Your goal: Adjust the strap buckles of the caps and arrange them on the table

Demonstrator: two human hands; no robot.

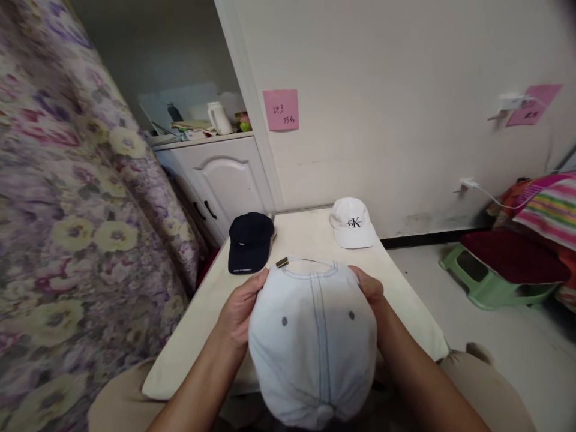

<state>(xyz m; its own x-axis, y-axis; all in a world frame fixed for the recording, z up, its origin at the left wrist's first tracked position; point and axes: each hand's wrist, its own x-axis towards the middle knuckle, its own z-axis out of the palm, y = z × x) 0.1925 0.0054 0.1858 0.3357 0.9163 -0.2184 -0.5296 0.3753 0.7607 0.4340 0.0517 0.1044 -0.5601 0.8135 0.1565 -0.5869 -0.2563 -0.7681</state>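
Between my two hands is a light blue baseball cap [297,348], its back side with the strap opening and a metal buckle facing away from me. My left hand [245,303] grips the cap's left edge, thumb near the rim. On the opposite edge, my right hand [371,291] is closed around the rim, its fingers partly hidden by the fabric. A dark navy cap [250,237] lies on the table to the far left. Farther right on the table sits a white cap [352,223] with black letters on its front.
The cloth-covered table [202,336] stretches from my knees to the wall. A floral curtain [90,240] hangs along the left, beside a white cabinet [225,174] with a white jug [219,118] on top. A green stool [472,276] with a red top stands at right.
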